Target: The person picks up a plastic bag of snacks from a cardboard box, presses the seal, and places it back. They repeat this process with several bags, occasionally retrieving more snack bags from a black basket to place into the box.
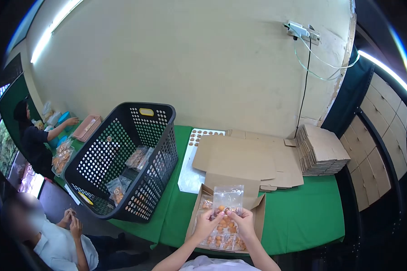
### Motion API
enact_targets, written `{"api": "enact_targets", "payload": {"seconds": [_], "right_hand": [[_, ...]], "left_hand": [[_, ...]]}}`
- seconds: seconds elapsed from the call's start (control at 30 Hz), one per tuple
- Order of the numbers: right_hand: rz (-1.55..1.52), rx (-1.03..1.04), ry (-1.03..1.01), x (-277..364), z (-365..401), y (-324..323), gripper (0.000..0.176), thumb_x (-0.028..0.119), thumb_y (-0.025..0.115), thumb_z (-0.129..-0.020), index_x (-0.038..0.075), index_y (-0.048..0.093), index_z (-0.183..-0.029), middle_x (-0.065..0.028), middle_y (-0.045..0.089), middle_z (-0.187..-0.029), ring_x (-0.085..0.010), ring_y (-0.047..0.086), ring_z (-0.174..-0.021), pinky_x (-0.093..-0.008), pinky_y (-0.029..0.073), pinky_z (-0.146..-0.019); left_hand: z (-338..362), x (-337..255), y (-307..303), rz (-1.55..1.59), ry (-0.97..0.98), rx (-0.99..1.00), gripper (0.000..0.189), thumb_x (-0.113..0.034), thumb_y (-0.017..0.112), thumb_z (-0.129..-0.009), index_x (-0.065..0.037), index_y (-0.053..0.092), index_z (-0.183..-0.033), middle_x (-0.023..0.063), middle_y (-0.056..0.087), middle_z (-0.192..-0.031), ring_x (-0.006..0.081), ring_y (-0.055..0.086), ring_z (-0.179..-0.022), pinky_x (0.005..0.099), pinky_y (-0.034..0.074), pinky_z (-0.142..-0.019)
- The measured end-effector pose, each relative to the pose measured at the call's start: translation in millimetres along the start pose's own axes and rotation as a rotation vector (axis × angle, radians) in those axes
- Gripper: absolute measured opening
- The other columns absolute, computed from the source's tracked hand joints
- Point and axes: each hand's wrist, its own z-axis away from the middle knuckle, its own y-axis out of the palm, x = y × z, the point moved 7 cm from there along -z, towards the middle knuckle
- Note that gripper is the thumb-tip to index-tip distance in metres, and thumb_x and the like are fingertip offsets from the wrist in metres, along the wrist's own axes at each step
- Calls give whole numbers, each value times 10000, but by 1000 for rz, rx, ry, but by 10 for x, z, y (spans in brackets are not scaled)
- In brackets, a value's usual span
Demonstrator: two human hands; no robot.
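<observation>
A clear zip bag (228, 195) stands upright between my two hands, with small round orange-brown pieces in its lower part. My left hand (205, 225) pinches it from the left side, and my right hand (243, 222) grips it from the right, both thumbs on its front. Below the hands is an open cardboard box (260, 214) at the table's front edge. More small filled bags (226, 243) lie inside this box, partly hidden by my hands and the held bag.
A large black perforated basket (135, 180) with several filled bags stands left of the box on the green tablecloth (303, 212). Behind the box lie flat cardboard (239, 156) and a sticker sheet (196, 144). Folded boxes (321, 149) are stacked right. Two people (61, 239) are at left.
</observation>
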Motion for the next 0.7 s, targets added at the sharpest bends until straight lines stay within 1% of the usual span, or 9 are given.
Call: {"api": "enact_targets", "payload": {"seconds": [0.07,0.1,0.2,0.3,0.4,0.5,0.6,0.7], "right_hand": [[-21,1,-26,-10,16,-2,137,89,643,-752,0,621,-854,-45,628,-787,-73,566,-684,-205,447,-629],[-33,6,-47,9,-5,6,138,95,641,-755,1,620,-855,-44,628,-786,-74,568,-685,-206,450,-633],[-2,5,-25,-6,-50,-20,139,105,635,-763,5,617,-858,-47,627,-781,-83,577,-687,-212,462,-645],[-93,47,89,6,-68,3,141,104,637,-760,10,614,-863,-47,626,-779,-89,579,-682,-214,469,-640],[-17,106,45,27,-84,-5,139,109,644,-758,1,616,-840,-41,620,-741,-80,565,-652,-212,457,-607],[52,91,-53,29,-95,-29,130,89,647,-751,-8,615,-832,-45,619,-730,-83,565,-643,-217,460,-593],[91,57,-94,51,-82,-38,92,63,644,-738,-11,623,-790,-60,623,-709,-102,578,-619,-225,471,-599],[134,74,-113,39,-74,-49,85,57,636,-744,-12,622,-791,-68,622,-707,-99,574,-609,-221,460,-583]], "left_hand": [[-29,-70,2,-4,-16,-7,215,-147,585,-816,33,596,-931,15,610,-717,35,539,-639,169,419,-542],[-59,36,22,111,-57,-30,216,-157,585,-816,34,601,-915,12,608,-706,34,536,-631,175,422,-541],[-123,54,4,36,16,-41,233,-168,583,-816,30,601,-937,26,615,-737,48,559,-665,184,438,-546],[-117,-83,-16,-105,4,-32,226,-168,591,-808,30,608,-916,36,619,-727,49,561,-651,195,443,-547],[-114,-236,-12,-293,305,-11,230,-169,599,-799,25,608,-922,46,622,-704,54,564,-626,202,444,-539],[-122,-194,-53,-253,90,69,218,-163,604,-792,21,615,-909,56,622,-685,59,567,-608,208,440,-523],[-128,-118,-99,-249,161,48,209,-162,606,-791,25,620,-883,49,616,-670,56,557,-593,201,428,-507],[-99,-85,-131,-237,109,50,213,-190,600,-798,22,618,-808,13,556,-608,39,482,-548,207,375,-475]]}}
